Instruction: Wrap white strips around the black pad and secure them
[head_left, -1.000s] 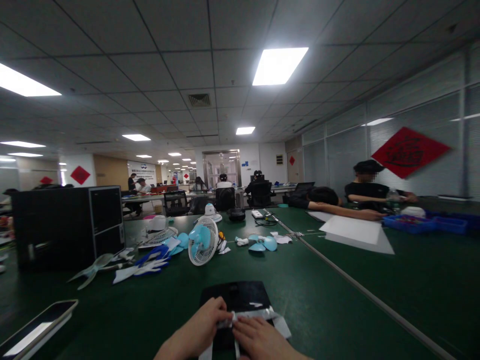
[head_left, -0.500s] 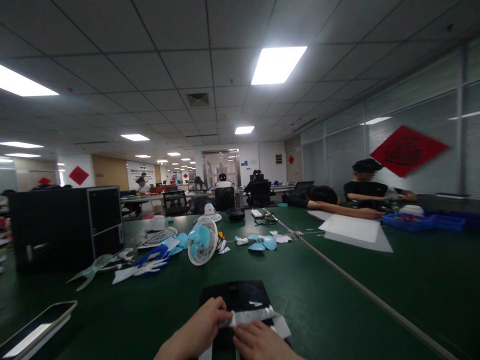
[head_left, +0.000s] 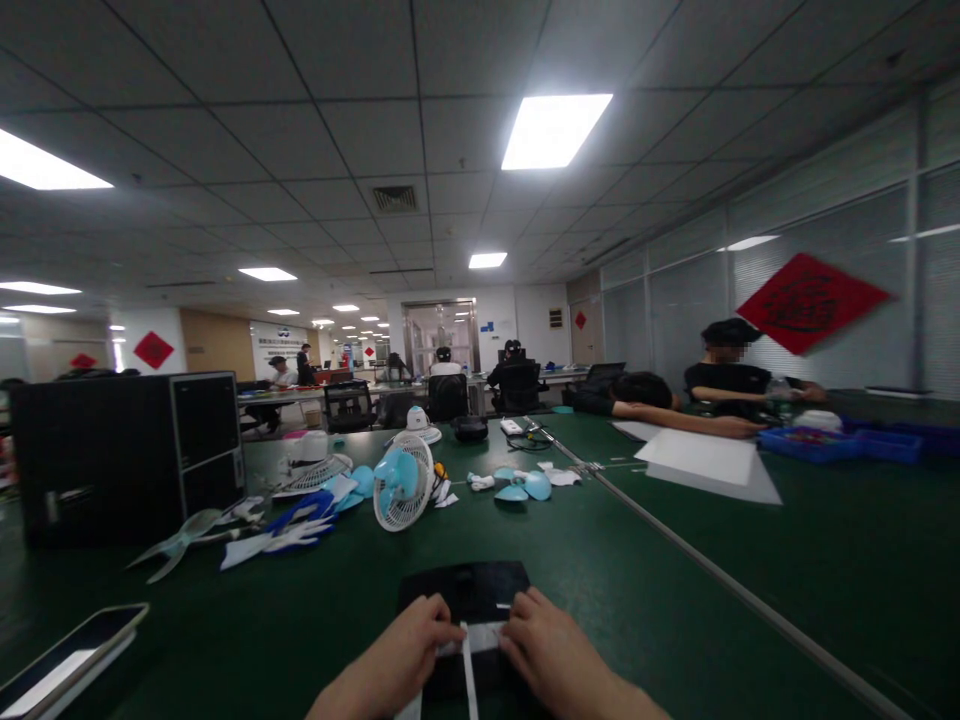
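A flat black plastic-looking piece (head_left: 465,578) lies on the green table in front of me, its near part between my forearms. A white paper-like strip (head_left: 484,636) runs across it from hand to hand. My left hand (head_left: 420,640) is closed, thumb and fingertips pressed at the strip's left end. At the right end, the curled fingers of my right hand (head_left: 551,645) press on the strip. A narrow white strip (head_left: 469,672) runs toward me from between the hands. My fingers hide both ends of the crosswise strip.
Beyond lie a small fan head (head_left: 403,482), blue fan blades (head_left: 523,485) and white-blue gloves (head_left: 289,533). A black computer case (head_left: 112,455) stands left, a phone (head_left: 71,655) nearer. A metal seam (head_left: 712,575) crosses the table. Co-workers sit at right, near blue trays (head_left: 810,445).
My right hand has gone from lying flat over the strip to curled fingers at its right end. The loose white flap at right no longer shows. My left hand stays about where it was.
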